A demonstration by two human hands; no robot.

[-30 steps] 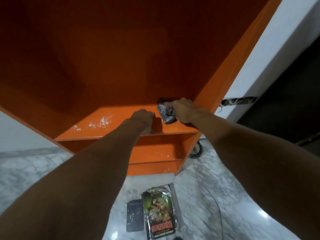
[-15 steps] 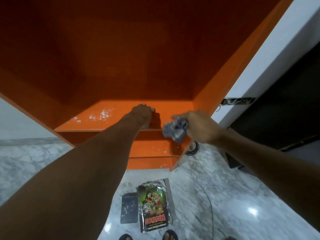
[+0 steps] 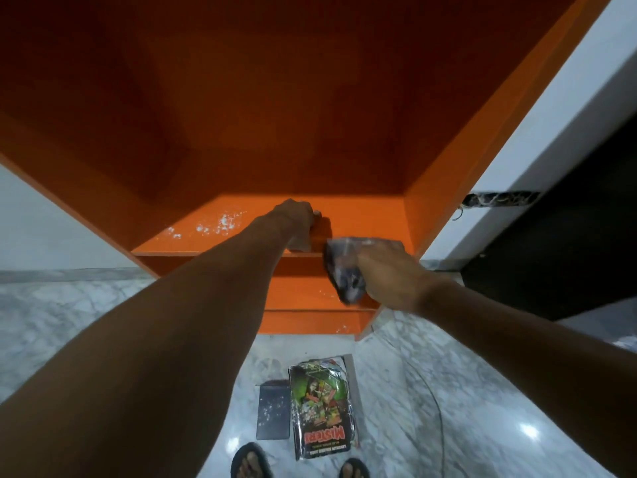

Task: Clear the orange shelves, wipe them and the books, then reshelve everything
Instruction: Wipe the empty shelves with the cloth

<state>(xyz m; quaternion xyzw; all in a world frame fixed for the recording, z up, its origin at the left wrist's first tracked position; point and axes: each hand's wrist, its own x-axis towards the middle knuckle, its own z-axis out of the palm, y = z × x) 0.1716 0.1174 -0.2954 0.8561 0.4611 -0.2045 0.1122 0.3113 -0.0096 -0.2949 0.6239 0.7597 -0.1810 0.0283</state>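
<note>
Gripping blurred cloth, right hand

The shelves are bright orange where light falls and a deep rust-brown in their shadowed back; the upper board carries a scatter of white specks. The cloth is grey, mottled with darker patches. The floor is pale grey marble with white and darker veins and glossy highlights. The green book has a green cover with red and dark figures and a red title. The dark book is slate-coloured and dotted with white. The wall is white. The sandals are black.
</note>
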